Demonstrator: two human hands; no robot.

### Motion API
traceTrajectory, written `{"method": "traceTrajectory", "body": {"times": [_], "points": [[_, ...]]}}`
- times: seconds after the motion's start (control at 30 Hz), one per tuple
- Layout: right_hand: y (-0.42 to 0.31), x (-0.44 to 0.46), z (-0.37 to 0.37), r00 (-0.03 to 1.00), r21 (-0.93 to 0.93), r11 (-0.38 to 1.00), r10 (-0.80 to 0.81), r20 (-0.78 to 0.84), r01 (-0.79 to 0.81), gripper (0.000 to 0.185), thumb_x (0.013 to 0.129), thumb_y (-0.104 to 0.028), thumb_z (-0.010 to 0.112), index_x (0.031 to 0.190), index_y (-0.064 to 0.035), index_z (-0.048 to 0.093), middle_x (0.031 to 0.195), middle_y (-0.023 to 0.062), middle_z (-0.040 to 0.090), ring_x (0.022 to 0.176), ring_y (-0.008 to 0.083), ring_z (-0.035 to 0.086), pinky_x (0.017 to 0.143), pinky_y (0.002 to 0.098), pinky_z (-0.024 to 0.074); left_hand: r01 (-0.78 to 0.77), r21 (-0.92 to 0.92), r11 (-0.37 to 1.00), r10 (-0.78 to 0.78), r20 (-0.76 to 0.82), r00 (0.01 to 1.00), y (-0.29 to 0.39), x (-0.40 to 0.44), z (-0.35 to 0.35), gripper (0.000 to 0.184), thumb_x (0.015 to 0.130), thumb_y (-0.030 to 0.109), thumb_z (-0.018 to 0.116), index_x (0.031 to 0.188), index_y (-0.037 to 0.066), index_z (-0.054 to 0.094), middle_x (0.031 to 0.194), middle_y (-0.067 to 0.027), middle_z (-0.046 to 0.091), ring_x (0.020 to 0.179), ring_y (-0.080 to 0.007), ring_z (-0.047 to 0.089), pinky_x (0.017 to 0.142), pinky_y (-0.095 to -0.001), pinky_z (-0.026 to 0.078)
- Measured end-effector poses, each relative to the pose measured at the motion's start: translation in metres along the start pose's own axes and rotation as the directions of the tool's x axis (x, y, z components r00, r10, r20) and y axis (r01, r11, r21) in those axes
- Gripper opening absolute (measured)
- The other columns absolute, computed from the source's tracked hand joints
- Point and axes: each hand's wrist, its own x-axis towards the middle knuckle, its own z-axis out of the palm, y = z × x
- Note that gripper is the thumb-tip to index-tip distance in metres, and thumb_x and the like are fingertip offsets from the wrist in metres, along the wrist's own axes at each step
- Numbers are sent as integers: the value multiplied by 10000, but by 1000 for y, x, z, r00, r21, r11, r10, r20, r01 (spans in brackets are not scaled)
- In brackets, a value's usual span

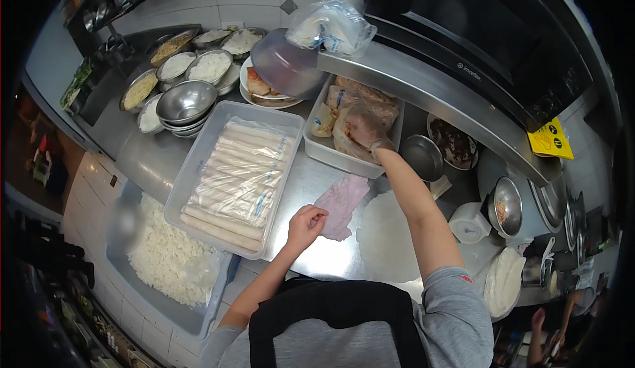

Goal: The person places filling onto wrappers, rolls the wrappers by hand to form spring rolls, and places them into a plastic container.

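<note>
**Right grip at a bag of food**

Inside the tub, touching this grip, the bag should prove soft, slippery, fairly heavy, best supported from below; finger closure cannot be told. Left grip: curled beside the pink cloth, hold unclear.

I'm seeing a pink cloth, off-white rolls and a black-printed yellow card. I'm wearing a grey shirt.
</note>
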Motion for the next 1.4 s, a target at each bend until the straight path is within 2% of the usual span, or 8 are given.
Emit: {"method": "traceTrajectory", "body": {"times": [0.67, 0.77, 0.87, 0.97, 1.1, 1.2, 1.3, 1.4], "points": [[1, 5, 2, 966, -124, 958, 251, -61, -257, 179, 814, -160, 566, 923, -63, 672, 943, 210, 659, 895, 316, 660, 762, 408, 528, -41, 33, 999, 41, -4, 999, -1, 1, 0, 106, 785, 59, 650, 879, 44, 696, 816, -85, 641, 721, -200, 624, 671, -296, 498], [15, -16, -13, 840, 803, 463, 536, 84, -375, 252, 898, -229, 613, 948, 16, 639, 848, 109, 653, 765, 180, 662, 638, 296, 574, -35, 9, 999, 35, -13, 999, -3, 0, 1, 98, 786, 59, 651, 872, 39, 694, 807, -86, 638, 715, -200, 618, 658, -296, 490], [-8, -61, -74, 895, 957, 97, 390, 215, -272, 250, 938, -187, 578, 1054, 34, 572, 954, 129, 642, 798, 192, 657, 690, 308, 587, -47, 6, 999, 47, -18, 999, -6, 1, 3, 96, 785, 54, 650, 868, 30, 692, 796, -89, 634, 696, -199, 605, 644, -297, 480], [-21, -124, -136, 919, 972, 76, 349, 184, -224, 298, 965, -253, 547, 1048, 31, 579, 950, 123, 644, 779, 177, 652, 676, 314, 585, -97, -22, 995, 96, -37, 995, -9, 1, 6, 97, 788, 24, 639, 869, 20, 692, 774, -83, 618, 675, -164, 561, 625, -270, 446], [-30, -215, -224, 888, 865, 471, 455, -71, -172, 356, 990, -341, 484, 1125, -37, 611, 1000, 62, 647, 870, 134, 623, 757, 259, 512, -127, -22, 992, 127, -19, 992, -17, 3, 9, 101, 794, 11, 635, 876, 14, 693, 767, -78, 617, 660, -149, 548, 616, -259, 441], [2, -275, -272, 828, 70, 992, 129, -546, -109, 367, 949, -307, 511, 958, 25, 668, 934, 129, 666, 806, 272, 630, 761, 350, 507, -129, -39, 991, 129, 1, 992, -21, 4, 9, 101, 798, 7, 636, 881, 9, 693, 759, -58, 604, 655, -129, 530, 605, -247, 430], [21, -315, -310, 781, 117, 829, 556, -285, -547, 414, 939, -336, 496, 955, 42, 663, 891, 142, 671, 808, 290, 603, 784, 349, 474, -105, -18, 994, 105, 8, 994, -22, 4, 10, 103, 804, 7, 638, 888, 12, 697, 769, -34, 597, 651, -107, 505, 599, -235, 419], [44, -332, -303, 730, 276, 785, 619, -290, -555, 443, 948, -358, 487, 946, 53, 654, 885, 129, 671, 812, 235, 594, 771, 325, 470, -124, -18, 992, 124, 6, 992, -25, 4, 11, 109, 805, 4, 637, 895, 14, 698, 774, -28, 594, 654, -102, 501, 601, -231, 418]]}}
